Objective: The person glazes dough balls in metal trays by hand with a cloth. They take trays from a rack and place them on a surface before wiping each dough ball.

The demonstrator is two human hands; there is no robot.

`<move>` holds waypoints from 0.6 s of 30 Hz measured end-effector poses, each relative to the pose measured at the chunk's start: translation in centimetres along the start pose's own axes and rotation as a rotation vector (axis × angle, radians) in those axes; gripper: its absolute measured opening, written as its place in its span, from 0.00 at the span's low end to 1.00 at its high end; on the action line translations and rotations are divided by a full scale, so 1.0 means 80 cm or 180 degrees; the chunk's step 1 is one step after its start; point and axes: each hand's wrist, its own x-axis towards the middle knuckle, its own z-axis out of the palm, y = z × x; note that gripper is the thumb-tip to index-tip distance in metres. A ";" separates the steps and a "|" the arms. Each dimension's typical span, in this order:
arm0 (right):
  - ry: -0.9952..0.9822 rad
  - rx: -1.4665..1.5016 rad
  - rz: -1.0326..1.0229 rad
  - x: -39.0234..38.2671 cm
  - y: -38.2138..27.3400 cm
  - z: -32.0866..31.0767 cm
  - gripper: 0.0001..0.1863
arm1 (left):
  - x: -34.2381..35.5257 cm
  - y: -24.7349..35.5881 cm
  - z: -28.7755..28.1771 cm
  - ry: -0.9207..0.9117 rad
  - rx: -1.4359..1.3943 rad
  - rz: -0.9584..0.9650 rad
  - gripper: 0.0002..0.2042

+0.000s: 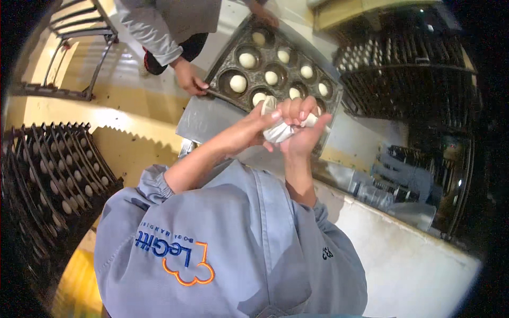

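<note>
Both my hands are closed around a white, creased, cloth-like bundle (277, 131), just above the near edge of a dark baking tray (222, 59). My left hand (253, 129) grips its left side, the thumb lying across the folds. My right hand (303, 137) has its fingers curled over the right side and its thumb pointing out to the right. Much of the bundle is hidden in my grip, so I cannot tell exactly what it is. Round wells in the tray hold pale dough balls (247, 60); my hands cover part of its nearest wells.
Another person's hand (189, 78) holds the tray's left corner, and a second hand (265, 14) is at its far side. A metal surface (199, 117) lies under the tray. Loaded racks stand at left (63, 175) and right (403, 69). A white ledge (403, 259) runs along my right.
</note>
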 end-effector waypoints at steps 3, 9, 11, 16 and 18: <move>0.0337 0.0412 0.0180 0.031 -0.014 0.026 0.32 | 0.016 0.025 0.002 0.0327 0.0723 0.0522 0.38; 0.1308 0.1676 0.0793 0.043 0.013 -0.004 0.17 | 0.041 0.035 -0.034 0.0304 0.3888 0.2650 0.42; 0.1385 0.1843 0.1119 0.037 0.016 -0.018 0.17 | 0.037 0.046 -0.052 -0.0260 0.4782 0.2730 0.36; 0.1641 0.1694 0.1474 0.022 0.036 -0.046 0.17 | 0.028 0.038 -0.074 -0.0858 0.5677 0.2892 0.28; 0.1832 0.1188 0.1243 0.015 0.041 -0.042 0.17 | 0.018 0.044 -0.088 -0.0361 0.5383 0.2652 0.29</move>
